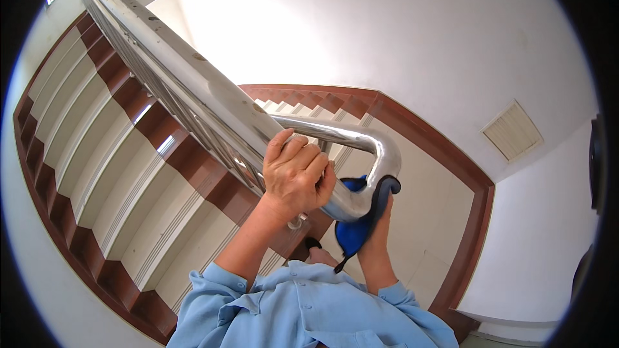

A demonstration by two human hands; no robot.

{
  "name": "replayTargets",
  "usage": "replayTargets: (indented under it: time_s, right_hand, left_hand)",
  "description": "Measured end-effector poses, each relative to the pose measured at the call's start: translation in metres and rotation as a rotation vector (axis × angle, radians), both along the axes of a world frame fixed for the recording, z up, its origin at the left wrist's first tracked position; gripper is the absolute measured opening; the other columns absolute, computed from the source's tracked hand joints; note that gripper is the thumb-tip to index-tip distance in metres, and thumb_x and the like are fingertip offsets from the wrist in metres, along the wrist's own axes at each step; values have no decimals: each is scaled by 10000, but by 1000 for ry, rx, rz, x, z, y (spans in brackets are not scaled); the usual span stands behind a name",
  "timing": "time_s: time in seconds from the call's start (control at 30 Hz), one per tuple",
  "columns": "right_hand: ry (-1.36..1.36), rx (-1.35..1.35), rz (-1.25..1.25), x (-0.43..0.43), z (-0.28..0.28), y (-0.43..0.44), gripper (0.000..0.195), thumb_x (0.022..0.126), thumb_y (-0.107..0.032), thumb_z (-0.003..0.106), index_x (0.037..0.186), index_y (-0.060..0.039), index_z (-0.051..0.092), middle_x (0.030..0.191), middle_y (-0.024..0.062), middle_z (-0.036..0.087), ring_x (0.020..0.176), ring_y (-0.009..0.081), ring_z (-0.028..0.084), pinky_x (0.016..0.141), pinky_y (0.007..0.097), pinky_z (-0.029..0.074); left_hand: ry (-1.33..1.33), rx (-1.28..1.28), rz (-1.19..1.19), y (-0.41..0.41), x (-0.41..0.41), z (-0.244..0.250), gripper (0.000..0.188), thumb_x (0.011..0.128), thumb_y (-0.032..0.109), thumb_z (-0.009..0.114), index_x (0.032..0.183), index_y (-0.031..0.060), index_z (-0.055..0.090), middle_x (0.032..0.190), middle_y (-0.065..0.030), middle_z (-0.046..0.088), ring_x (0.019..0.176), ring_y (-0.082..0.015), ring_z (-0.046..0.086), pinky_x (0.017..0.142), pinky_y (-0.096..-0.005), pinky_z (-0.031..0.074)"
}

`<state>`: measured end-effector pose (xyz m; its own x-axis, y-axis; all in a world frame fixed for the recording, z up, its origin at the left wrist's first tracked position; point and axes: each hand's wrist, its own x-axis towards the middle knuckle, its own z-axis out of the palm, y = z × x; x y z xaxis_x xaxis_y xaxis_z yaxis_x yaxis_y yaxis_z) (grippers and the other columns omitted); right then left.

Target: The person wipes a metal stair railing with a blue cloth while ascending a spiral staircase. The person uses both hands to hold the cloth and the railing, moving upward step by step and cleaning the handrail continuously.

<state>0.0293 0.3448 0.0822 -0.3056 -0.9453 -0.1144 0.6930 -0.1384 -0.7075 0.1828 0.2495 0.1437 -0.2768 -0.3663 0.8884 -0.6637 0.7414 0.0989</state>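
Observation:
My left hand (pixel 299 169) is curled over the tube of the stainless-steel handrail (pixel 217 92), close to its lower end. The rail turns there in a bent steel loop (pixel 387 154). Against the lower right corner of that loop, my right hand (pixel 379 232) holds a blue cloth (pixel 355 237) with dark edging. The cloth wraps partly around the bend and covers most of the right fingers. A small blue part of it also shows inside the loop. One tapered end of the cloth hangs down toward my light blue shirt (pixel 309 304).
Stairs (pixel 145 203) with red-brown borders lie left of the railing. A second flight (pixel 333 111) shows beyond the loop. The pale landing floor (pixel 430 232) is at right, edged by a red-brown skirting (pixel 435 159). A vent cover (pixel 512 130) sits on the white wall.

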Motion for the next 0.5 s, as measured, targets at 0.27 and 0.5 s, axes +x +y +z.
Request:
replayTargets:
  time_s: [0.27,0.5]
  right_hand:
    - [212,158,-167,-42,-12,-43,466,1032,-407,587,1300,-26,600,1133,74,657,1033,173,641,938,302,511]
    - [1237,-150,-579,1,-63,-1,505,1032,-186,542,1457,47,399,1414,206,477,1339,346,453,1169,413,305]
  left_hand:
    - [20,-19,-17,-1,-1,-4,63,730,100,691,673,101,665,757,-29,699,826,-207,668,1028,-406,431]
    - [19,-14,3,0,-2,-3,74,747,100,693,678,101,669,753,-21,696,845,-204,666,1033,-405,427]
